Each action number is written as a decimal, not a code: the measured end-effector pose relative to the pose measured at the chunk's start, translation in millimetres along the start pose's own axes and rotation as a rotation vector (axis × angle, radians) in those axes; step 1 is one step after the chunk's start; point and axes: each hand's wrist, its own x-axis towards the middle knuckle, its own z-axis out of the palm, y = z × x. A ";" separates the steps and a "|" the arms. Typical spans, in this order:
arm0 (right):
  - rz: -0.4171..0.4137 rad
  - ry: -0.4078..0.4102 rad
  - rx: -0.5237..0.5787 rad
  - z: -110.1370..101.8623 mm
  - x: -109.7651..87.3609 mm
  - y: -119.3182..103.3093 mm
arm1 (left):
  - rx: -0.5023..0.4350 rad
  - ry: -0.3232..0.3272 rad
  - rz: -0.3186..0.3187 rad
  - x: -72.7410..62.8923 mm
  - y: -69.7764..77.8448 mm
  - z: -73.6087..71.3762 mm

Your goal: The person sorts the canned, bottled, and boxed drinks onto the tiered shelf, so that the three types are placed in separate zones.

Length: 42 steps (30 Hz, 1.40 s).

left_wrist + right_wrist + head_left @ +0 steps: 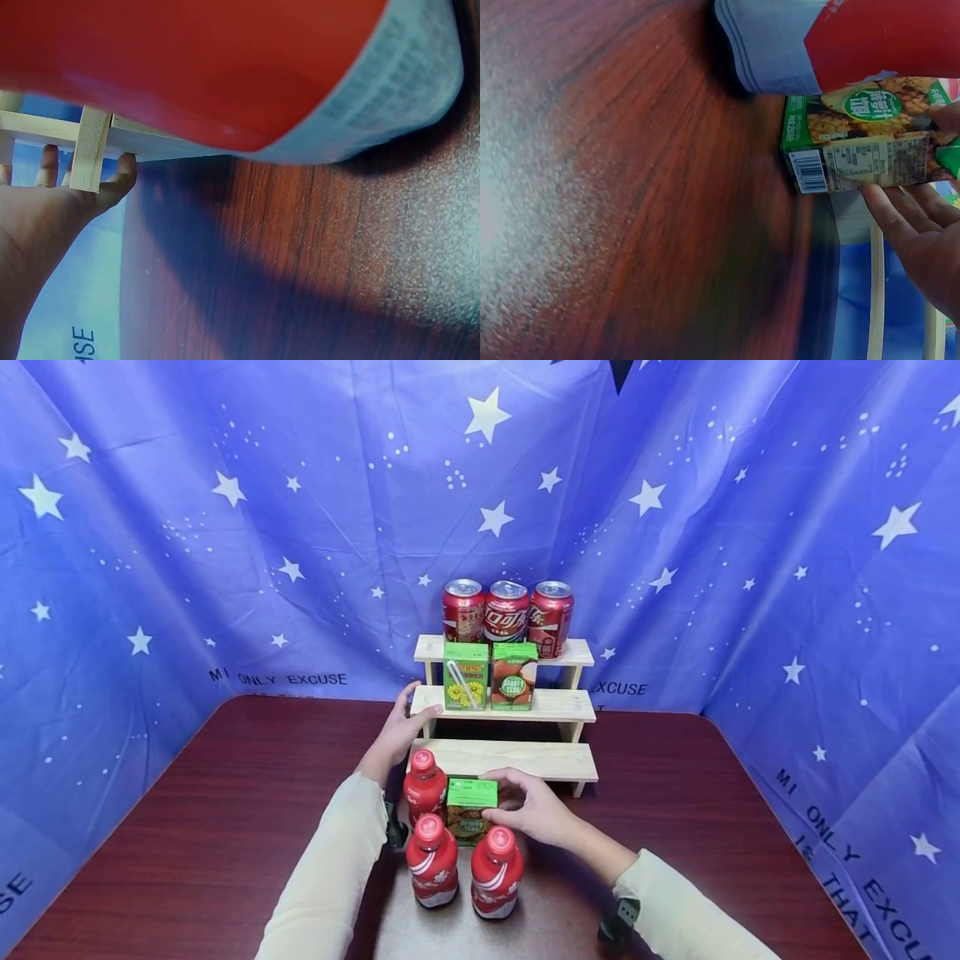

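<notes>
My left hand (397, 731) grips the left end of a three-tier wooden display stand (517, 758) at its middle step. In the left wrist view its thumb and fingers lie on both sides of a wooden upright (91, 150). With the right hand (536, 806) I hold a green juice box (472, 793) by its right side, thumb at the front. The right wrist view shows the juice box (877, 161) close to the table, fingertips against its printed side. Around it stand three red bottles: one bottle (425, 789) to its left, another bottle (432, 868) and a third bottle (497, 877) in front.
Three red soda cans (506, 614) stand on the top step. Two green drink boxes, one with a straw (465, 681) and one with fruit pictures (513, 681), stand on the middle step. A blue star-patterned curtain (337, 527) surrounds the dark red wooden table (225, 827).
</notes>
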 end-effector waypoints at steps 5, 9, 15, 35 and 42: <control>-0.017 0.028 -0.007 -1.2 -3.2 1.2 | 0.005 -0.002 0.001 -1.2 -0.8 -0.1; -0.055 0.063 -0.006 -5.6 -2.8 12.9 | -0.014 -0.018 0.006 -2.9 2.2 0.9; -0.079 0.083 0.007 -17.5 -0.2 30.4 | -0.012 0.008 0.011 0.5 -0.3 1.6; -0.127 0.222 0.066 -52.5 -13.7 15.6 | -0.012 0.001 -0.011 1.2 -1.2 1.1; -0.124 0.282 -0.004 -68.7 -16.5 11.7 | -0.021 0.006 -0.009 1.2 -0.8 0.6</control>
